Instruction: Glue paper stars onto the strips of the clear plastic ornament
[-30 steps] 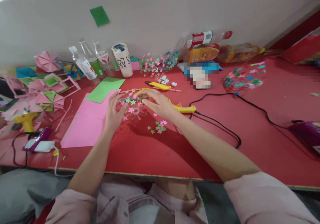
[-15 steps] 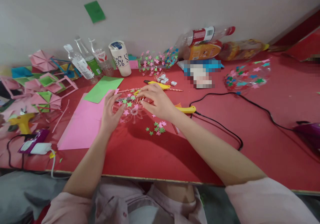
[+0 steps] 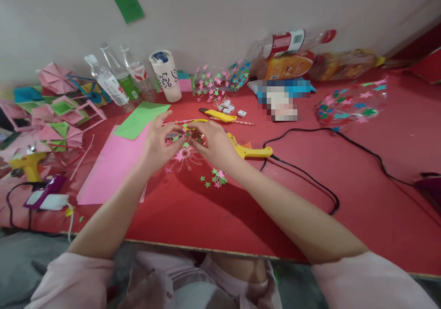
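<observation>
Head view: left hand (image 3: pixel 155 143) curved, thumb and forefinger bowed toward each other with just a small gap at the tips, other fingers raised; cannot tell whether pinching anything. Right hand (image 3: pixel 217 143) half-closed, thumb and forefinger drawn close together next to the left fingertips; cannot tell there either whether gripping something. Directly below both sets of fingertips, and partly hidden by them, a clear star-dotted piece (image 3: pixel 185 153), with petal-like strips fanned out on the near side. Just nearer than the right hand, a loose heap of pink and green stars (image 3: pixel 217 176) on the red table (image 3: pixel 206 221). To the right of that hand, just beside it, a yellow glue gun (image 3: pixel 253 152), front end covered by the hand. Beyond the fingers, a yellow cutter (image 3: pixel 220 115) with white blocks (image 3: pixel 225 107) behind. Under the left forearm, pink paper (image 3: pixel 106 176), overlapped at the far edge by a green sheet (image 3: pixel 141 120). Along the wall, a white cup (image 3: pixel 166 77). Far left, folded paper shapes (image 3: pixel 57 79) and a second glue gun (image 3: pixel 31 163), well apart from both hands.
</observation>
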Motion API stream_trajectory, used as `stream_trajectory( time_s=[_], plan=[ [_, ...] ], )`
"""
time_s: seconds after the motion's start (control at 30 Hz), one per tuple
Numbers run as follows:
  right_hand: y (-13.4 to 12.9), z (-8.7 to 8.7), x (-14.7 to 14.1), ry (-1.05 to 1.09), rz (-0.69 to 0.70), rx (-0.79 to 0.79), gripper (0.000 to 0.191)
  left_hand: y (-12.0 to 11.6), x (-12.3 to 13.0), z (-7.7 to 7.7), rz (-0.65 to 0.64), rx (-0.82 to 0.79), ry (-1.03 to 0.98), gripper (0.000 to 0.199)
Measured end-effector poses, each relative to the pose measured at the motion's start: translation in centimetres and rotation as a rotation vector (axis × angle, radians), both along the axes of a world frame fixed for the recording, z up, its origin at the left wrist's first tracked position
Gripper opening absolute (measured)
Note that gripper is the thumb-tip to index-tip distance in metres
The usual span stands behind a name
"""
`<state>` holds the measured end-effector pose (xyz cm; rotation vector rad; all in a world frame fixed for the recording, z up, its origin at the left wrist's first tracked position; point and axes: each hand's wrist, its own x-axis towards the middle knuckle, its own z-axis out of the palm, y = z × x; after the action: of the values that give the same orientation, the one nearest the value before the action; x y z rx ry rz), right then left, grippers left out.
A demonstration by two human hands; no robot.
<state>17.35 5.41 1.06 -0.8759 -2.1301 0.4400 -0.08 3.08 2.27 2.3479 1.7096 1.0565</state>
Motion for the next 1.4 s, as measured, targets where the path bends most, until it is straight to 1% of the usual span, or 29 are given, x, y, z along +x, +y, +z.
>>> stream_trajectory(
  time_s=[0.07,0.23,0.4,0.47,0.63,0.77,0.93,1.13,1.23,1.4],
  plan=[
    [0.0,0.0,-0.1,-0.002,-0.002,0.002,0.022,0.1,0.3,-0.1,-0.002,-0.004,-0.002,0.012],
    [0.1,0.1,-0.2,0.003,-0.034,-0.019,0.013,-0.1,0.6,0.1,0.003,-0.017,0.015,0.006],
    [0.2,0.2,0.0,0.069,-0.091,-0.144,0.016,-0.3,0.5,0.4,-0.011,-0.05,-0.007,0.005],
    [0.2,0.1,0.1,0.068,-0.11,-0.168,0.018,-0.5,0.5,0.6,-0.034,-0.077,-0.037,0.006],
    [0.3,0.0,0.2,0.025,-0.125,-0.098,0.014,-0.8,0.5,0.9,-0.093,-0.098,-0.117,0.011],
    [0.6,0.0,0.2,0.037,-0.111,-0.071,0.013,-0.7,0.0,0.6,-0.045,-0.044,-0.073,0.015],
    [0.8,0.2,0.3,0.02,-0.079,-0.078,0.011,-0.5,-0.3,0.3,0.0,-0.032,-0.008,0.01],
    [0.6,0.2,0.2,-0.034,-0.035,-0.063,0.02,0.1,-0.1,0.5,0.029,-0.058,0.037,0.01],
    [0.4,0.2,0.2,-0.067,-0.042,-0.072,0.023,0.5,-0.1,0.3,0.017,-0.076,0.036,0.018],
    [0.3,-0.1,0.0,-0.117,-0.084,-0.106,0.035,0.7,0.1,-0.1,-0.013,-0.086,0.019,0.027]
  ],
)
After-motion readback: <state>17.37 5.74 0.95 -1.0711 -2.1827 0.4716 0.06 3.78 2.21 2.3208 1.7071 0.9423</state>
